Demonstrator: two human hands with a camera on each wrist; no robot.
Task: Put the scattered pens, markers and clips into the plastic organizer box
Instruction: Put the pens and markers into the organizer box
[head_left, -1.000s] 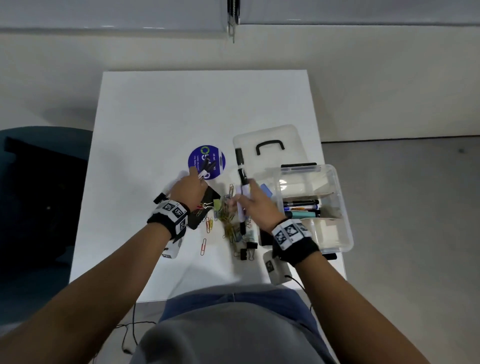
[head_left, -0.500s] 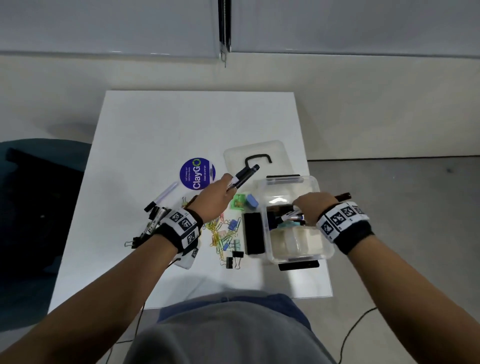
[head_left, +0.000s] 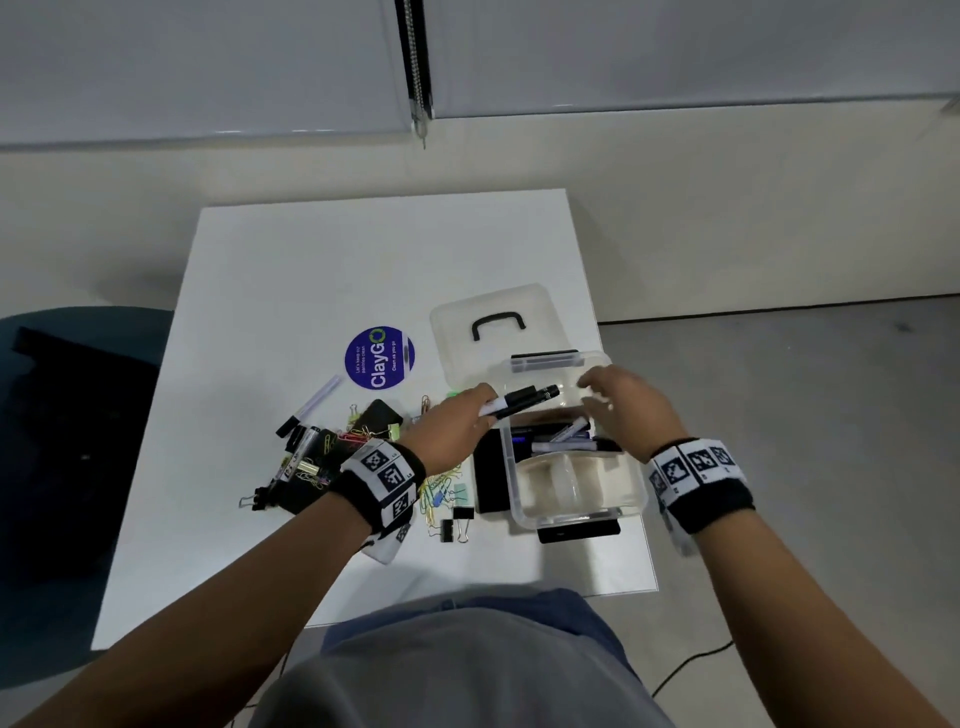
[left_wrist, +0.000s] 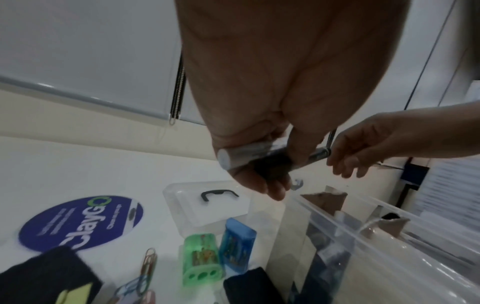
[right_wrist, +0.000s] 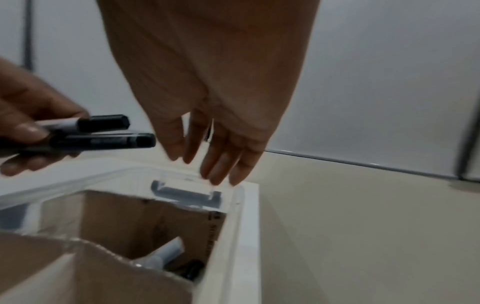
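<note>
**Two markers carried over the box, right hand freed up**

Nearest me on the white counter (head_left: 249, 312), binder clips (head_left: 456, 529) lie just in front of a tangle of coloured paper clips (head_left: 439, 491). To the left a heap of markers and clips (head_left: 306, 457) is still waiting on a dark pouch. So the clearing is, I judge, well short of done.

Half a second ago my left hand (head_left: 457, 423) was lifting a marker above the clips; now it grips two black-capped markers (head_left: 522, 401) side by side, their caps poking out over the near-left rim of the clear organizer box (head_left: 576, 512). My right hand (head_left: 621, 402), which was down inside the box a moment back, has come up and hovers with fingers spread and empty, just right of the marker caps. I read that as the previous drop finished and a handover or a direct drop coming.

Inside the box, several pens and markers (head_left: 563, 439) already lie in the middle section; the near sections look bare.

Farther off sit the box's lid (head_left: 493, 317) and, left of it, a round blue sticker (head_left: 379, 357)
</note>
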